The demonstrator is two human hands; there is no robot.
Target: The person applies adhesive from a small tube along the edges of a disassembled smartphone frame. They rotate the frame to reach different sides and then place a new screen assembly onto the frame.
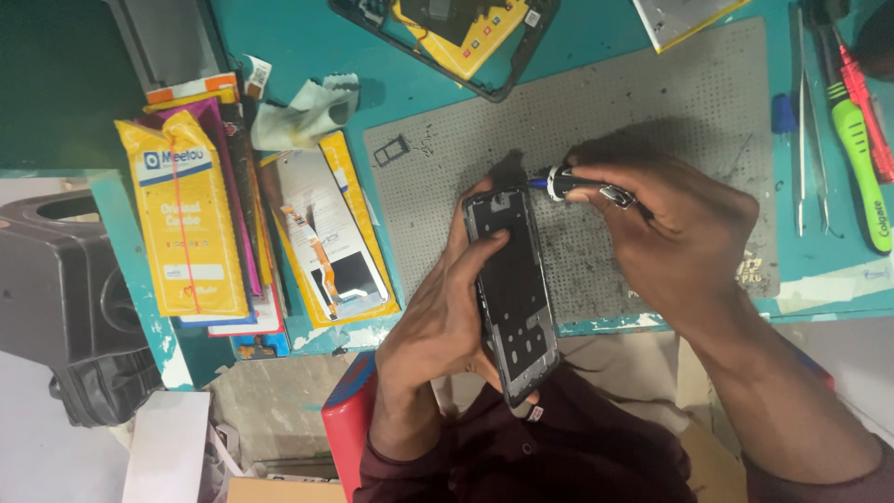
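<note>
My left hand [445,312] grips an opened black phone frame [512,289], holding it upright over the near edge of the grey work mat [643,102], thumb across its inner face. My right hand [675,237] is closed around a small screwdriver [582,186] with a black handle, white collar and blue tip. The tip points left and touches the frame's top right corner.
A small SIM tray [391,149] lies on the mat's left part. Yellow parts packets [191,219] are stacked at the left. Another opened phone [452,37] sits at the top. Tweezers [808,130] and a green toothbrush [861,158] lie at the right. A black stool [65,298] stands off the bench.
</note>
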